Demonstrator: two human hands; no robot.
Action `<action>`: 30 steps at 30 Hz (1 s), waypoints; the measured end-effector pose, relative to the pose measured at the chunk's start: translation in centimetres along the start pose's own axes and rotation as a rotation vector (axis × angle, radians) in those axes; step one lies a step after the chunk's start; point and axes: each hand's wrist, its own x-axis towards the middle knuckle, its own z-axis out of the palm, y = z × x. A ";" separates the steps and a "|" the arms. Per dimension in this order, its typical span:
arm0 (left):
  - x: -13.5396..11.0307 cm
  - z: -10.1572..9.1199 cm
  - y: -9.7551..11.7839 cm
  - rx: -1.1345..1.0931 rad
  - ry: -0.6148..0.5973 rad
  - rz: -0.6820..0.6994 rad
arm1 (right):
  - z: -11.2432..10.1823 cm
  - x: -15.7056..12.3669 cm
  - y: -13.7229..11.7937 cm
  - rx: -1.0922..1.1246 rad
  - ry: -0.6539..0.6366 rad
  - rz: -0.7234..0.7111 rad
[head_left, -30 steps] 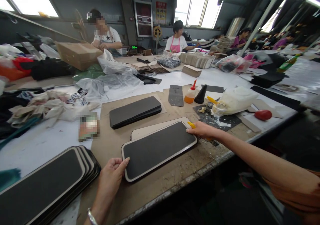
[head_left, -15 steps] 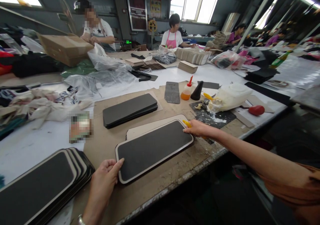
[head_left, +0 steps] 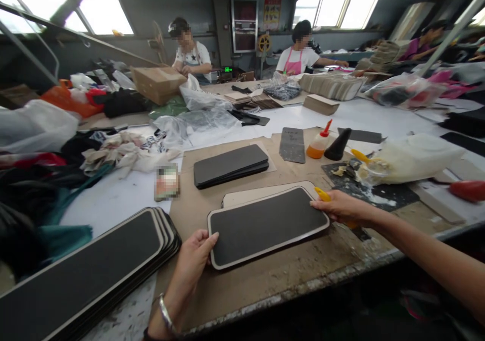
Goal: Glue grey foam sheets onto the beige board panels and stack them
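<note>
A long black panel with a pale border (head_left: 265,225) lies flat on brown paper near the table's front edge, on top of a bare pale board (head_left: 261,194). My left hand (head_left: 193,257) grips its near left end, thumb on top. At the far right end my right hand (head_left: 341,207) rests on the panel while closed on a yellow-handled tool (head_left: 323,194).
A stack of finished bordered panels (head_left: 87,270) sits at the front left, a pile of plain black pieces (head_left: 229,165) behind. An orange glue bottle (head_left: 317,145), a black cone (head_left: 338,145), a glue-smeared mat (head_left: 375,192) and a plastic bag (head_left: 413,156) stand right. Other people work at the far side.
The view has swung to the left and slightly up; both hands keep their hold on the panel's ends, and the panel stays in place on the board.
</note>
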 end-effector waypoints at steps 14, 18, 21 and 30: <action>1.0 -0.4 -1.0 -0.012 0.015 0.018 | 0.8 0.5 0.5 -0.007 0.003 0.014; 1.2 -0.4 -1.4 0.011 0.053 0.033 | 0.8 0.6 0.5 -0.057 0.020 0.027; 1.1 -0.4 -1.4 0.022 0.053 0.038 | 0.8 0.4 0.2 -0.093 0.038 0.018; 0.9 -0.4 -0.6 -0.062 0.002 -0.073 | 0.8 -0.1 -0.2 -0.070 0.051 0.014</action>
